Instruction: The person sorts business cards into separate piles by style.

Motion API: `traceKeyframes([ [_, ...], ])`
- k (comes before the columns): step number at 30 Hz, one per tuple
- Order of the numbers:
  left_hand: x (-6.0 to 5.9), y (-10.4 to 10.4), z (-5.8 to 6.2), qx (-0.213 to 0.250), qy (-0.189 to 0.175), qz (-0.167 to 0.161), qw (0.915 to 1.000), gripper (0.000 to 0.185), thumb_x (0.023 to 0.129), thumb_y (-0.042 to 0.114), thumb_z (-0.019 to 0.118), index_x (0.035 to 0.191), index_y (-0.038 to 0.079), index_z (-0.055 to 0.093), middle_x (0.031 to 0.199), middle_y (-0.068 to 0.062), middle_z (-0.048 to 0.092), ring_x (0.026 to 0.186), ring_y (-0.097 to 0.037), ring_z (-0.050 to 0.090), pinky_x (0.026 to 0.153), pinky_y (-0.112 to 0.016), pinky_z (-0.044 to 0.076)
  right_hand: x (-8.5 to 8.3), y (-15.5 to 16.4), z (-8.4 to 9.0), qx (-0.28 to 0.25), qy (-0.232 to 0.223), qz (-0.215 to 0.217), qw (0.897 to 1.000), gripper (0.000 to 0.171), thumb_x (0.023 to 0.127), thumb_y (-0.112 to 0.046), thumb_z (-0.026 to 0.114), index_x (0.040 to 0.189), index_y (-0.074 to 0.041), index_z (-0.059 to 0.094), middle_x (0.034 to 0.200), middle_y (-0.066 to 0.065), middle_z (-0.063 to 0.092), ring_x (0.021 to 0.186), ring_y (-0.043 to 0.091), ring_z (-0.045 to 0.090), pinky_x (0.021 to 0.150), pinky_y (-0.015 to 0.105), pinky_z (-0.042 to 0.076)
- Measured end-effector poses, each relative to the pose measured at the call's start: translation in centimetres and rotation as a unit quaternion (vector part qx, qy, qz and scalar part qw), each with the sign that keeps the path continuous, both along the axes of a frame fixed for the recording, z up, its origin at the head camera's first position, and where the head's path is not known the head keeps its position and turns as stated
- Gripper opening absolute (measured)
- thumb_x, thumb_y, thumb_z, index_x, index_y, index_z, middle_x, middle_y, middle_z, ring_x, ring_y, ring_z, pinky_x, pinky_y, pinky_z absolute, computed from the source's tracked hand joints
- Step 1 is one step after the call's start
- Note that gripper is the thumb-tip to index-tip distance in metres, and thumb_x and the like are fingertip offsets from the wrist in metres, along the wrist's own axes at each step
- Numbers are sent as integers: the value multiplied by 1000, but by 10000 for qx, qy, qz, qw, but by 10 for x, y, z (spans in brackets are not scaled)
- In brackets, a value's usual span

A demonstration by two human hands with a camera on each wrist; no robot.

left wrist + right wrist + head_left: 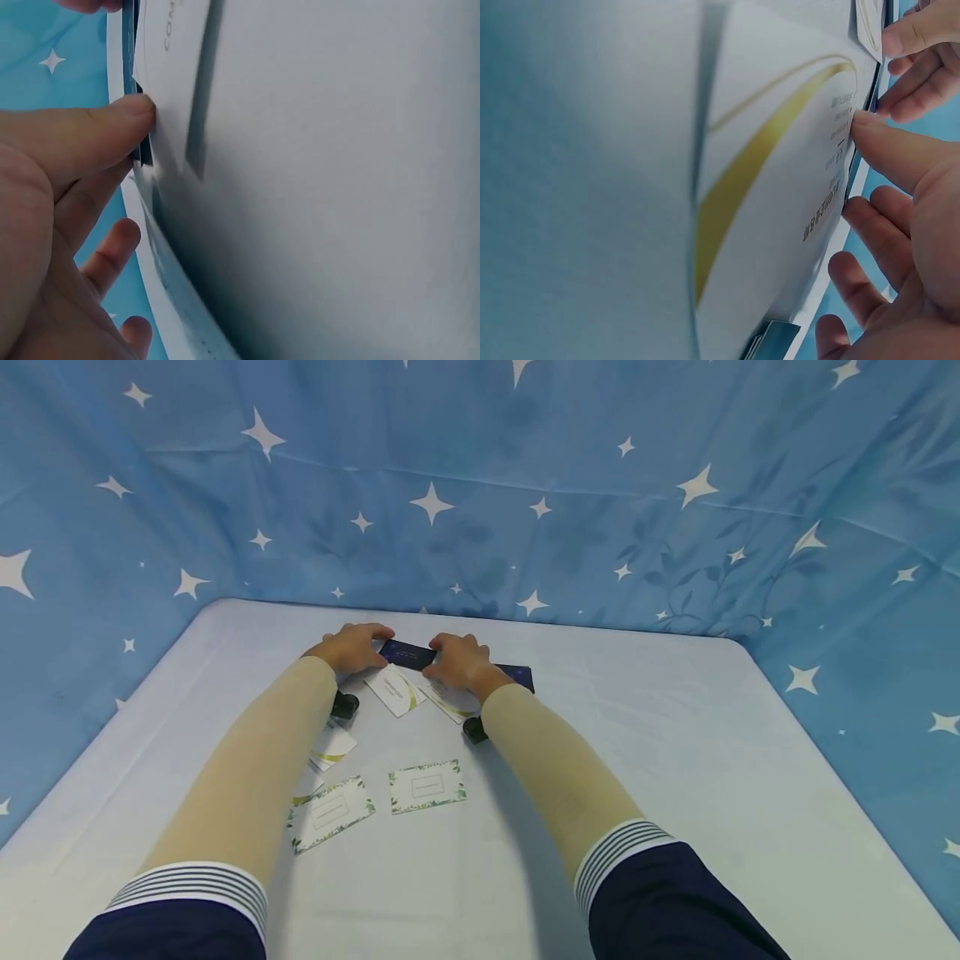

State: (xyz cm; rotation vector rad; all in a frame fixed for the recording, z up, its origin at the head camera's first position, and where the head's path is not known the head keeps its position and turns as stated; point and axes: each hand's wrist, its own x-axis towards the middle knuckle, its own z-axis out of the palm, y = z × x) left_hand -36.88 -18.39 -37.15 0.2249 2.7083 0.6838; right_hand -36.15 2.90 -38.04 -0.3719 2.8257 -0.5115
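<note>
A dark blue business card (408, 655) lies near the far side of the table, between my two hands. My left hand (351, 647) pinches its left end, thumb at the near edge and a finger behind, as the left wrist view shows. At the right end my right hand (459, 662) holds it between thumb and fingers. Just below are two spots of white cards with gold curves, a left one (395, 691) and a right one (780, 172) under my right hand. Part of another dark blue card pile (517, 677) shows beyond my right wrist.
Two leaf-bordered cards, one tilted (330, 814) and one nearly straight (427, 787), lie nearer on the white table (675, 777). More white-and-gold cards (333, 743) are partly hidden by my left forearm. A blue star-patterned curtain (480, 485) hangs behind the table.
</note>
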Motion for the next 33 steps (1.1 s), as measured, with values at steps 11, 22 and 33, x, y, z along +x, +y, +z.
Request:
traceKeyframes([
  [11, 4, 2, 8, 177, 5, 84, 9998, 57, 93, 16, 70, 146, 12, 48, 151, -13, 43, 136, -41, 25, 108, -66, 11, 0, -1, 6, -145, -145, -206, 9996, 54, 94, -33, 69, 145, -22, 52, 139, -1, 54, 126, 27, 41, 106, 49, 31],
  [22, 2, -1, -3, 498, 172, 2, 9986, 57, 91, 17, 73, 143, 8, 50, 146, -13, 50, 138, -40, 27, 109, -67, 5, -1, 3, 2, -274, -361, -303, 9985, 57, 93, -35, 72, 146, -24, 52, 142, 0, 52, 131, 28, 37, 109, 51, 27],
  [33, 0, 5, 7, 858, 479, -72, 9951, 63, 91, 17, 73, 147, 7, 45, 148, -11, 46, 139, -37, 31, 109, -67, 5, -2, 10, 2, -212, -94, -245, 9994, 61, 92, -36, 71, 148, -24, 49, 143, 3, 49, 131, 30, 37, 108, 52, 29],
])
